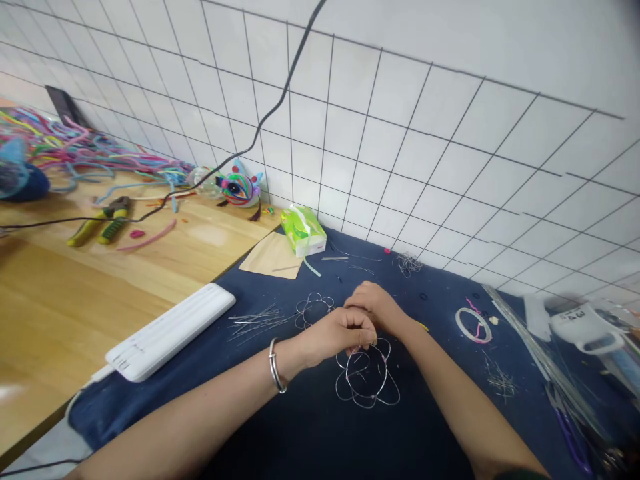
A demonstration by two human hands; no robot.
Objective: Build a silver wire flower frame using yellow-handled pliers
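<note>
My left hand (340, 333), with a silver bangle (273, 365) on its wrist, is closed in a pinch at the top of a wire flower frame (386, 377). The frame is a ring with several thin loops around it, hanging below the fingertips over the dark blue cloth. My right hand (376, 305) is curled just behind the left one, and the left hand hides part of its fingers. What it grips cannot be made out. A second wire flower (315, 297) lies flat on the cloth just beyond my left hand, with cut wire pieces (257, 321) beside it.
A white power strip (173, 330) lies left, near pliers (107, 220) and coloured pipe cleaners (125, 160) on the wooden table. A tissue pack (303, 230) stands by the wall. At right are a tape ring (460, 320), long wires (543, 353), purple-handled scissors (570, 433) and a glue gun (575, 323).
</note>
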